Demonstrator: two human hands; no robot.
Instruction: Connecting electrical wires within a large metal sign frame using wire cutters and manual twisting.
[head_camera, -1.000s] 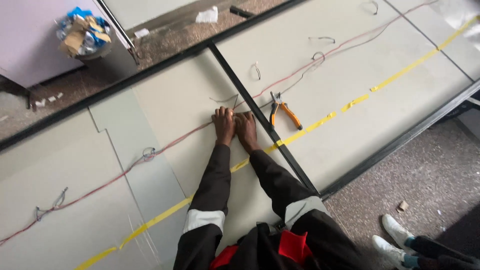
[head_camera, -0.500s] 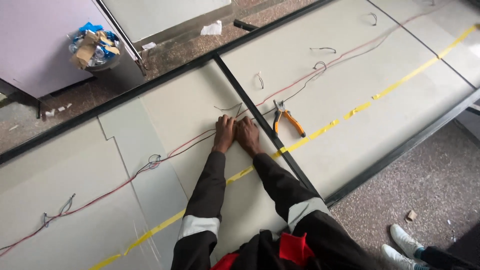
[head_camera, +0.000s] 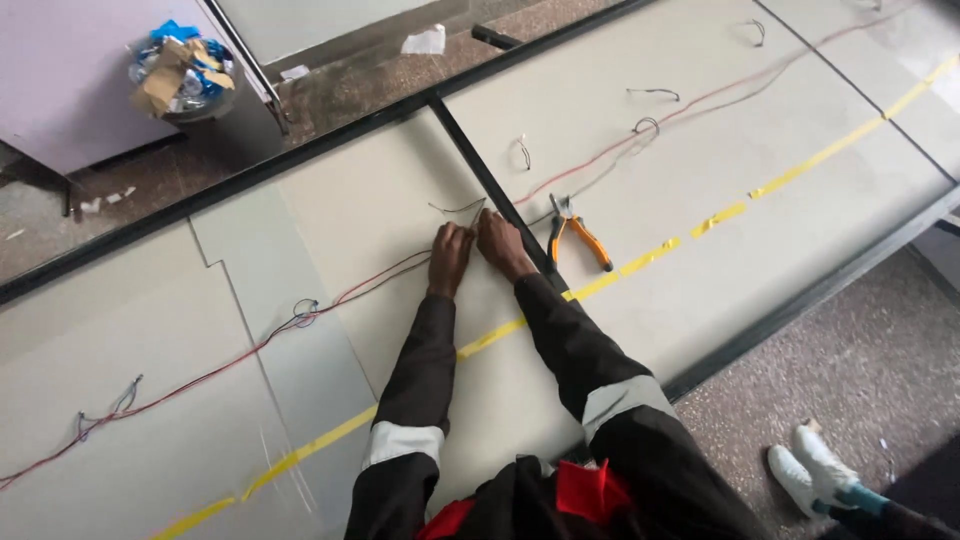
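1. We press our left hand (head_camera: 449, 258) and right hand (head_camera: 502, 244) side by side on a pale flat panel (head_camera: 380, 220) that lies on the floor.
2. Our left hand's fingers are pinched together on a thin wire piece (head_camera: 458, 209), which forms a small bent triangle just beyond the fingertips.
3. Our right hand has its fingers drawn together at the same wire piece; whether it truly grips it, we cannot tell.
4. A long red wire (head_camera: 220, 367) runs across the panel from the far left up to our hands, with a small knot of loops (head_camera: 303, 312) partway along it.
5. A black bar (head_camera: 490, 185) crosses the panels just to the right of our right hand.
6. Orange-handled pliers (head_camera: 578, 235) lie on the next panel, just beside the bar and near our right hand.
7. A strip of yellow tape (head_camera: 640, 266) runs across the panels and passes under our forearms.
8. A bin of crumpled scraps (head_camera: 180, 78) stands well apart at the upper left.
9. Another person's white shoes (head_camera: 812, 470) rest on the speckled floor (head_camera: 850, 350) at the lower right.
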